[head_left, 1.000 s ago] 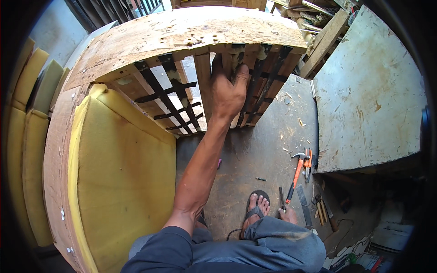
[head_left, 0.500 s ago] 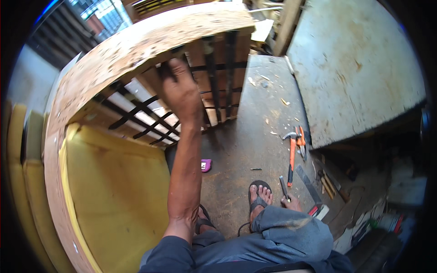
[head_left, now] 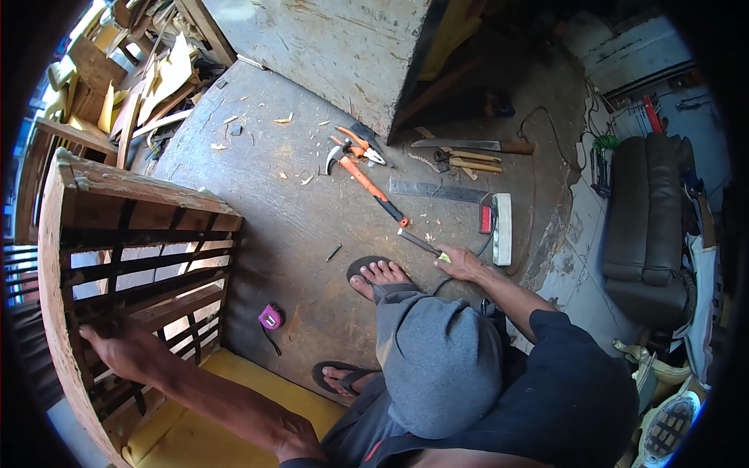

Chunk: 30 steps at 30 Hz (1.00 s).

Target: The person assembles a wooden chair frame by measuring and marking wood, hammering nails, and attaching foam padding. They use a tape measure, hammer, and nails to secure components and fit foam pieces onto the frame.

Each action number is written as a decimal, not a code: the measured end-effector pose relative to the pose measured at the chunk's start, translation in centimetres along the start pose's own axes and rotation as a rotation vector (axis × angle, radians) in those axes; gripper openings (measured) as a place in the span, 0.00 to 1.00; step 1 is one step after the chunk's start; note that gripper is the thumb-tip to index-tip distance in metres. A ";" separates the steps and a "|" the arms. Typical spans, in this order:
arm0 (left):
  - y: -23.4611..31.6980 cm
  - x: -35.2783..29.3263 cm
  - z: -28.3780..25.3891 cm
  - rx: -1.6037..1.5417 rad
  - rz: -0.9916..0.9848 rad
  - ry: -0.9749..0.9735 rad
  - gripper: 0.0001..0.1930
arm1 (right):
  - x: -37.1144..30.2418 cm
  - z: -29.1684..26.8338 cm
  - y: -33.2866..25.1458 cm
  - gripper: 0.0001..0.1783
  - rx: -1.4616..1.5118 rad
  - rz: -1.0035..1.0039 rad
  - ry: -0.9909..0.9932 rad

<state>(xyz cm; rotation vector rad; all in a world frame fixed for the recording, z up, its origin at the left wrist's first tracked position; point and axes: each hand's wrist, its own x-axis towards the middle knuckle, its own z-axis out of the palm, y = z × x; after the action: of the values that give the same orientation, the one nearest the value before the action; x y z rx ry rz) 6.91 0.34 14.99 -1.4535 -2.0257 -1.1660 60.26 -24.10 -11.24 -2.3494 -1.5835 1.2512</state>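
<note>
At the left stands a wooden furniture frame (head_left: 51, 226) crossed by black webbing straps (head_left: 148, 269), with yellow foam (head_left: 211, 405) at its near end. My left hand (head_left: 121, 351) is closed at the frame's edge, its fingertips in dark shadow among the straps. In my right hand (head_left: 462, 265), low beside my foot, is a chisel (head_left: 419, 242). Its dark flat blade points up and left, and a bit of yellow-green handle shows at the fingers. Beyond the blade lies an orange-handled claw hammer (head_left: 367, 187), with orange-handled pliers (head_left: 361, 146) beside it.
A purple tape measure (head_left: 270, 317) and a small dark pencil-like stick (head_left: 334, 252) lie on the floor. Farther right are a metal square (head_left: 437, 190), a long knife (head_left: 468, 145), pincers (head_left: 472, 161) and a white power strip (head_left: 502, 230). A scuffed pale panel (head_left: 335, 47) stands behind.
The view has swung right, so the frame now sits farther left. My left hand stays at the frame's edge; my right hand still holds the chisel near the floor.
</note>
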 end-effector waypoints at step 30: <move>-2.5 -4.7 1.9 0.469 0.108 0.031 0.40 | 11.7 -9.5 2.0 0.13 -0.244 -0.171 0.392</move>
<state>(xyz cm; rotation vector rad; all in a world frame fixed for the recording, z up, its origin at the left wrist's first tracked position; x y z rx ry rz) 6.74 -1.18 9.52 -1.2759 -1.9951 -0.6076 69.58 -12.17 -12.68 -2.3362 -1.8260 0.5469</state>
